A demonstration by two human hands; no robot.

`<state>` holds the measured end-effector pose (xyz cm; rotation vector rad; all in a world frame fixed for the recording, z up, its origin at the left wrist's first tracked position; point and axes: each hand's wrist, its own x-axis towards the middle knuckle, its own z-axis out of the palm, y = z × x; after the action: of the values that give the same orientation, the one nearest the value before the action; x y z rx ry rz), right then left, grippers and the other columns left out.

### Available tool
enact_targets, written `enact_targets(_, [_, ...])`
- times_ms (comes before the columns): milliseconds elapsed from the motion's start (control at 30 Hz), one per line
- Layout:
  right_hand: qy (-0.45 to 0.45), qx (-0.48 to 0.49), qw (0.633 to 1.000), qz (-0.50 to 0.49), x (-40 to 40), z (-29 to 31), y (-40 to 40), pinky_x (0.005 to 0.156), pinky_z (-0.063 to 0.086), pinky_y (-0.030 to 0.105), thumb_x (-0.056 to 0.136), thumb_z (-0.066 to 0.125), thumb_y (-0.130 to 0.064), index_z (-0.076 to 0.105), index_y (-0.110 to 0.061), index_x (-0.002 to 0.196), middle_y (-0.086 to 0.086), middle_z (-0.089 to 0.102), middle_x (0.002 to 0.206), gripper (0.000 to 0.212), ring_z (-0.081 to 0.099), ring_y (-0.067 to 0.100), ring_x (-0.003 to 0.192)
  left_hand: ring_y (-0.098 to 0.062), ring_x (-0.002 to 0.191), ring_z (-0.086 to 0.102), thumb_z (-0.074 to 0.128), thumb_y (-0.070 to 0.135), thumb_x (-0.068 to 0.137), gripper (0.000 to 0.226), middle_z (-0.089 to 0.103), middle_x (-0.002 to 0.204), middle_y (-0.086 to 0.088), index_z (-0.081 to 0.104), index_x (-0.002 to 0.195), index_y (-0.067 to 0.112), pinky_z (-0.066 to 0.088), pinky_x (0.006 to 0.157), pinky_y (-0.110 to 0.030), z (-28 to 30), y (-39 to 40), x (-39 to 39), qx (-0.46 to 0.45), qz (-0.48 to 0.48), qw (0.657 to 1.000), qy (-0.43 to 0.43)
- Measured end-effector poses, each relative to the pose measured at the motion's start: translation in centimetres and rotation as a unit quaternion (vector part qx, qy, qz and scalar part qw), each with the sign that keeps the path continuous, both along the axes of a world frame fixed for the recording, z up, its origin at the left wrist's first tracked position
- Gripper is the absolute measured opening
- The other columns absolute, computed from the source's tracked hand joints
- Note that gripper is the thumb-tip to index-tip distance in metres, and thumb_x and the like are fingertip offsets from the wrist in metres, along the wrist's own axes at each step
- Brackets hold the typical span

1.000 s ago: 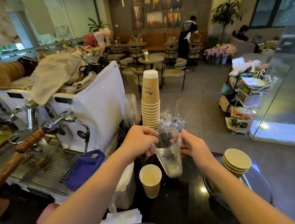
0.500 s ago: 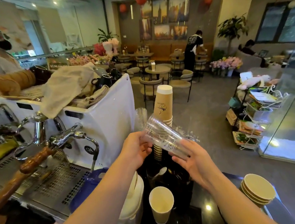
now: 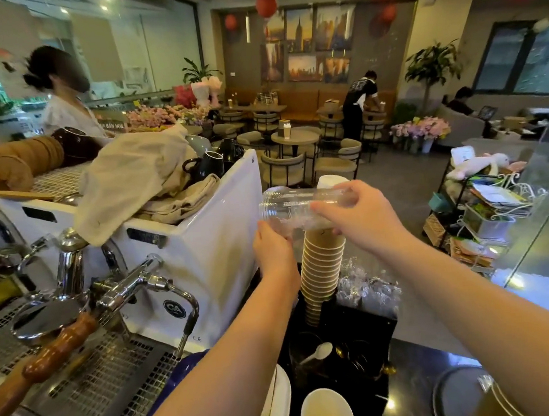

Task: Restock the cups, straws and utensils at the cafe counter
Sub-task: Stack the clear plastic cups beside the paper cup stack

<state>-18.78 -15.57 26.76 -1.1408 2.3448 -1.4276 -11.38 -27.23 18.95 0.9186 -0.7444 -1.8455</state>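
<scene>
Clear plastic cups (image 3: 302,207) lie sideways in the air above the paper cups (image 3: 325,263), left hand (image 3: 275,252) gripping the open end, right hand (image 3: 359,216) the base. Slick nested plastic could slide apart, or knock the paper stack over.

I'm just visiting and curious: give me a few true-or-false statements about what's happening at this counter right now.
1. Both hands hold the clear cups. True.
2. The clear cups stand upright. False: they lie sideways, rims pointing left.
3. The paper cup stack is behind the clear cups. True.
4. The left hand grips a mug. False: it holds the clear cups' rim end; the right hand holds the base end.
5. A single paper cup stands open on the counter. True.
</scene>
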Motion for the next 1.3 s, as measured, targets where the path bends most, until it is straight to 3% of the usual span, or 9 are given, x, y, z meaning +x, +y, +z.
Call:
enact_targets(100, [0.078,0.043,0.996,0.003,0.0,1.9,-2.3,0.076,0.056,0.037,0.071,0.073,-0.064,0.054,-0.026,0.118,-0.008,0.055,0.106,0.063,0.064,0.019,0.095,-0.018,0.093,0.065,0.04,0.029,0.103,0.03,0.069,0.101,-0.006,0.066,0.101,0.015,0.052,0.085,-0.034,-0.3,-1.1,-0.4,-0.03,0.02,0.999,-0.017])
enact_targets(200, [0.129,0.074,0.989,0.01,0.2,3.1,-4.4,0.071,0.053,0.033,0.073,0.074,-0.058,0.054,-0.023,0.106,-0.004,0.058,0.101,0.052,0.058,0.017,0.093,-0.019,0.064,0.047,0.044,0.014,0.1,0.031,0.054,0.07,-0.006,0.056,0.072,0.01,0.042,0.059,-0.031,-0.4,-1.9,-0.3,-0.023,0.033,0.999,-0.013])
enact_targets(300, [0.187,0.098,0.977,0.001,0.4,4.0,-6.6,0.063,0.046,0.031,0.073,0.073,-0.06,0.055,-0.019,0.11,-0.002,0.06,0.103,0.058,0.056,0.019,0.092,-0.018,0.053,0.046,0.049,0.011,0.099,0.027,0.048,0.064,-0.008,0.053,0.073,0.005,0.046,0.049,-0.028,-0.7,-2.5,-0.2,0.005,0.027,0.999,-0.029])
enact_targets(500, [0.252,0.128,0.959,-0.005,0.3,4.2,-10.6,0.062,0.044,0.027,0.077,0.069,-0.065,0.055,-0.014,0.126,0.002,0.065,0.107,0.072,0.058,0.02,0.092,-0.015,0.041,0.06,0.056,0.017,0.097,0.022,0.063,0.066,-0.011,0.062,0.08,0.005,0.06,0.059,-0.034,-1.4,-3.4,-0.2,0.031,0.005,0.996,-0.084])
enact_targets(600, [0.26,0.169,0.951,0.007,0.1,3.8,-11.9,0.052,0.034,0.022,0.084,0.065,-0.061,0.059,-0.009,0.125,0.008,0.069,0.112,0.067,0.056,0.019,0.083,-0.018,0.046,0.062,0.057,0.019,0.097,0.023,0.063,0.071,-0.014,0.063,0.087,-0.001,0.063,0.06,-0.038,-2.2,-3.9,-0.3,0.043,-0.004,0.994,-0.101])
enact_targets(700, [0.258,0.21,0.943,0.017,-0.2,2.4,-13.0,0.064,0.039,0.028,0.088,0.062,-0.057,0.06,-0.005,0.125,0.013,0.067,0.122,0.063,0.059,0.023,0.094,-0.024,0.056,0.066,0.057,0.018,0.097,0.026,0.067,0.083,-0.018,0.06,0.102,-0.007,0.064,0.067,-0.044,-3.2,-4.1,-0.2,0.066,-0.021,0.991,-0.116])
enact_targets(967, [0.247,0.287,0.925,0.043,-0.2,-2.6,-15.0,0.089,0.047,0.039,0.093,0.061,-0.047,0.052,-0.005,0.132,0.021,0.05,0.135,0.058,0.053,0.033,0.117,-0.038,0.099,0.057,0.035,0.015,0.096,0.043,0.054,0.132,-0.016,0.054,0.134,0.016,0.056,0.066,-0.046,-5.2,-4.1,0.4,0.135,-0.163,0.974,-0.083])
enact_targets(1100, [0.258,0.313,0.913,0.048,-0.1,-4.4,-15.8,0.081,0.044,0.037,0.093,0.06,-0.046,0.054,-0.004,0.128,0.022,0.05,0.13,0.055,0.054,0.035,0.112,-0.038,0.091,0.054,0.035,0.021,0.096,0.039,0.056,0.115,-0.016,0.055,0.128,0.015,0.053,0.07,-0.049,-6.5,-4.7,0.6,0.166,-0.155,0.97,-0.083])
enact_targets(1300, [0.274,0.31,0.909,0.042,-0.1,-5.7,-16.4,0.078,0.042,0.037,0.095,0.055,-0.047,0.052,-0.005,0.13,0.021,0.051,0.126,0.055,0.054,0.035,0.108,-0.043,0.116,0.049,0.036,0.024,0.099,0.044,0.045,0.141,-0.019,0.046,0.14,0.014,0.05,0.078,-0.053,-7.3,-5.4,0.5,0.182,-0.161,0.966,-0.089])
